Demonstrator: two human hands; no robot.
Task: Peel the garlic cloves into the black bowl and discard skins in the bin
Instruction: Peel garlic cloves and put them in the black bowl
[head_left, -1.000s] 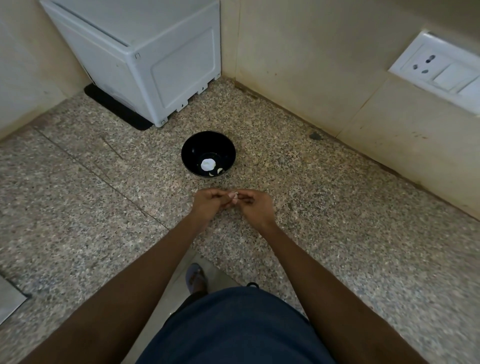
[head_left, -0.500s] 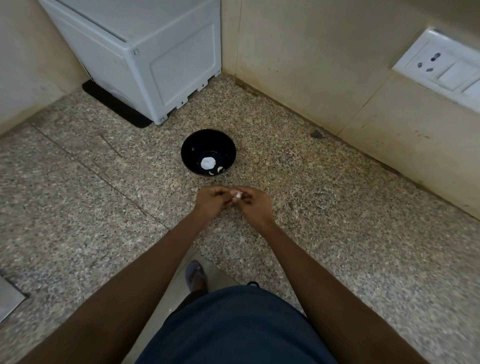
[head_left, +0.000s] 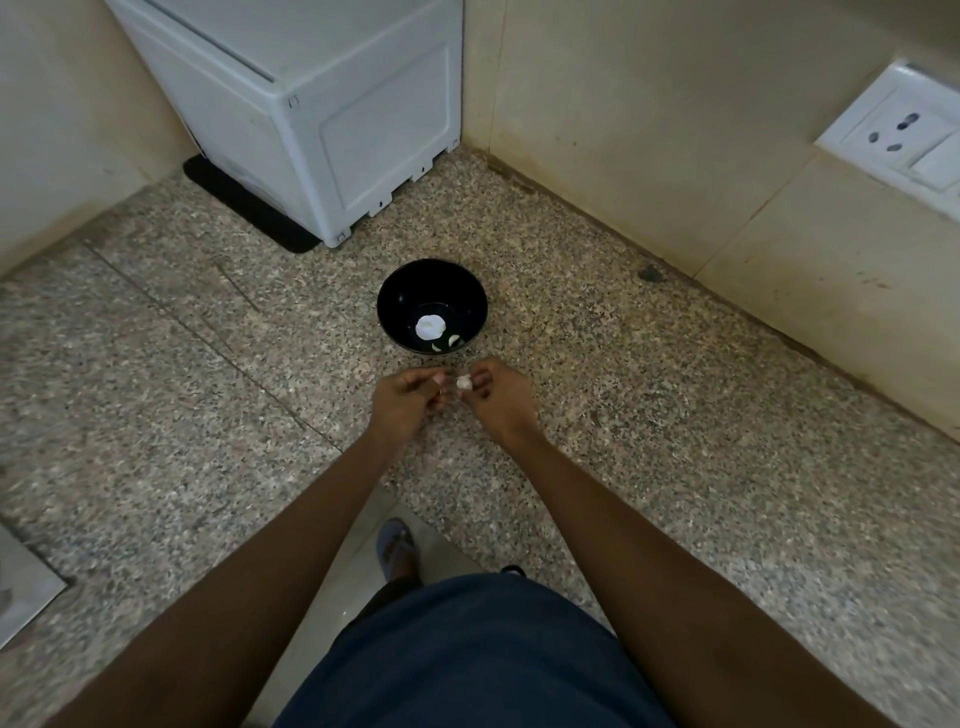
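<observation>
Item: garlic clove (head_left: 464, 383), pale and small, pinched in the fingers of your right hand (head_left: 501, 402), just on your side of the black bowl (head_left: 432, 306). Judged light, firm under a papery, brittle skin that tears in flakes; likely slippery once bare, so hold it by its ends and work the skin from the tip.

Item: left hand (head_left: 402, 402), beside the right and nearly touching it; fingers curled at the clove's edge, seemingly nipping loose skin, though that is too small to tell.

Item: black bowl, on the speckled stone desk, holding one larger white piece and a few small pale slivers.

Item: white appliance (head_left: 332, 119), beyond the bowl to the left, on a dark mat.

Item: wall socket plate (head_left: 906, 136), well to the bowl's right.

Bin: not in view. Nothing stands between your hands and the bowl.
</observation>
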